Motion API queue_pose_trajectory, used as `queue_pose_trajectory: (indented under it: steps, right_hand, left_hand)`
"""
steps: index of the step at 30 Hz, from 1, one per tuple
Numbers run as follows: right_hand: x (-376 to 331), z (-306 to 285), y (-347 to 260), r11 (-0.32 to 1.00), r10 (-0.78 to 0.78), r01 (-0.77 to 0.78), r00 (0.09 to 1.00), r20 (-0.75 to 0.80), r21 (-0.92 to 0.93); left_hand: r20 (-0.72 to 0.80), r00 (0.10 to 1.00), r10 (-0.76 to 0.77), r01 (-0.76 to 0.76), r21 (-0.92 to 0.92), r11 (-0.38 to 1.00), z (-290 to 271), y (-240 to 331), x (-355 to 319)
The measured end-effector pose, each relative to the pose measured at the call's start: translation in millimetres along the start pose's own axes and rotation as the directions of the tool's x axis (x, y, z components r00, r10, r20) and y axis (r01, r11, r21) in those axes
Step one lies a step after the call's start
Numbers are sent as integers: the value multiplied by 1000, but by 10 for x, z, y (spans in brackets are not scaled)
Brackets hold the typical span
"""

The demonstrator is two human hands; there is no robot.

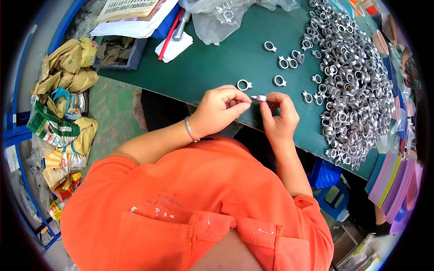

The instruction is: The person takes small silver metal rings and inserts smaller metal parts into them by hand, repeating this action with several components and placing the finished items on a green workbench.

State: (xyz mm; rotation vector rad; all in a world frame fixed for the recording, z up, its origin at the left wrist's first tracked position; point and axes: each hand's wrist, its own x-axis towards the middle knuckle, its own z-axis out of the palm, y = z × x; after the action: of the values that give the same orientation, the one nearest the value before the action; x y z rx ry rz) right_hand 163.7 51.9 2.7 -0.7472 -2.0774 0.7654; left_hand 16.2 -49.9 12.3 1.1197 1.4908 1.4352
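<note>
Between the thumb and fingers of my right hand (281, 116) is a small silver-grey metal ring clamp (261, 98), held edge-on just over the table's near edge. Its narrow lug points toward my left hand (220, 110). The left thumb and forefinger are pinched together close by that lug; whatever they grip is too small to make out. Just beyond the left fingertips a loose ring clamp (249, 84) lies flat on the green table (203, 67). Several more loose ones, such as a ring clamp (284, 82), are scattered to the right, beside a large heap of ring clamps (355, 90).
At the back are a clear plastic bag (212, 29), a red stick (170, 35), a metal-shafted tool (181, 26) and stacked papers (124, 29). A grey bin (134, 61) sits at the left corner. Crumpled bags (63, 67) line the left. Coloured sheets (395, 185) stand right.
</note>
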Motion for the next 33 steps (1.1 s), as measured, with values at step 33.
queue_pose_trajectory:
  steps: [33]
  right_hand:
    - [212, -139, -161, 698, 302, -535, 823, 482, 476]
  left_hand:
    - [-136, 965, 225, -205, 141, 968, -135, 11, 24]
